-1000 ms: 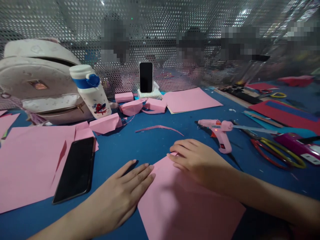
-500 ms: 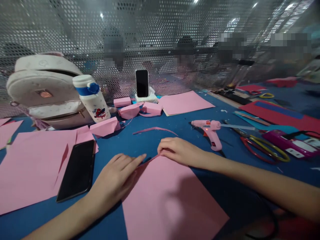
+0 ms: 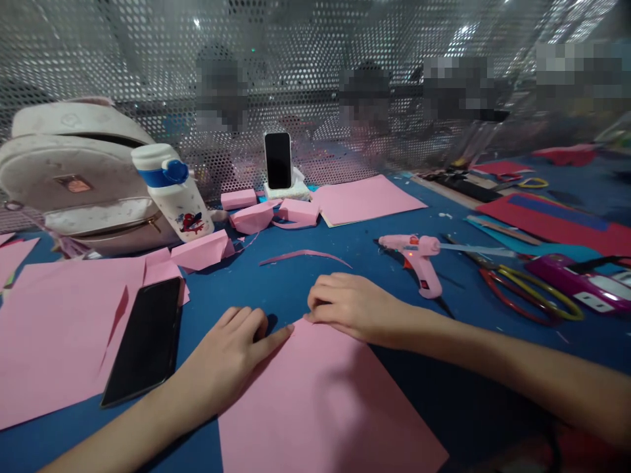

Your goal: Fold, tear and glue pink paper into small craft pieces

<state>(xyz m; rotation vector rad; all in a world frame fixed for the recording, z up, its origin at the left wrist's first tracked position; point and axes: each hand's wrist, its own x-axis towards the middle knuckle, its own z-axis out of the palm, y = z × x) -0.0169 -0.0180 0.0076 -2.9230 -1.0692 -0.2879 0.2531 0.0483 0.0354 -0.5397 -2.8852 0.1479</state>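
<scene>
A sheet of pink paper (image 3: 315,387) lies before me on the blue table. My right hand (image 3: 345,305) grips its far edge, fingers curled and thumb low against the paper. My left hand (image 3: 236,351) is at the far left edge, thumb stretched along the sheet's top and the other fingers bent beyond it. Where those left fingertips meet the paper is hidden. A narrow pink paper strip (image 3: 305,254) rests just past both hands.
On the right are a pink glue gun (image 3: 419,259), scissors (image 3: 527,292) and a purple power strip (image 3: 582,282). A black phone (image 3: 145,341) lies on pink sheets at left, before a bottle (image 3: 172,197) and backpack (image 3: 83,190). Folded pink pieces (image 3: 204,251) sit behind.
The raised fold along the paper's far edge now lies down. My left thumb has come forward onto the sheet, nearer my right hand. The view has shifted slightly.
</scene>
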